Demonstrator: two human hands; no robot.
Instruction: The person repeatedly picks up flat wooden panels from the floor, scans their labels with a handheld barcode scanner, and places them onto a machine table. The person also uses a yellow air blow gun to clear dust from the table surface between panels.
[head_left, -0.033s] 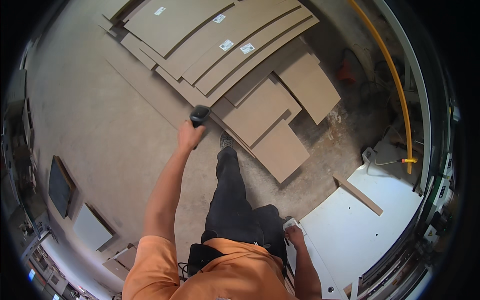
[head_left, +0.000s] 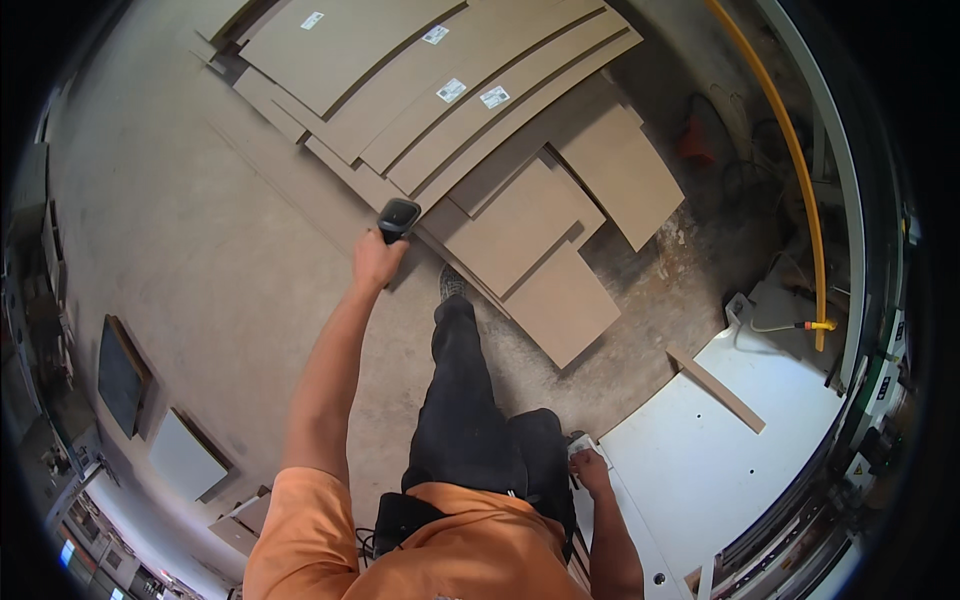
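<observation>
My left hand is wrapped round the grip of a black handheld barcode scanner, held out over the floor by the near corner of the stacked panels. Brown boards lie in layers ahead of it, and several in the upper part of the pile carry white labels. Down at my right side, my right hand is closed at the corner of a white table. What its curled fingers hold, if anything, is hidden.
A narrow brown strip lies across the white table's far edge. A yellow hose hangs at the right, with a red object on the floor beyond the boards. A dark panel and a pale panel are at the left.
My left hand and the scanner have shifted slightly forward and left. My right hand stays at the table corner.
</observation>
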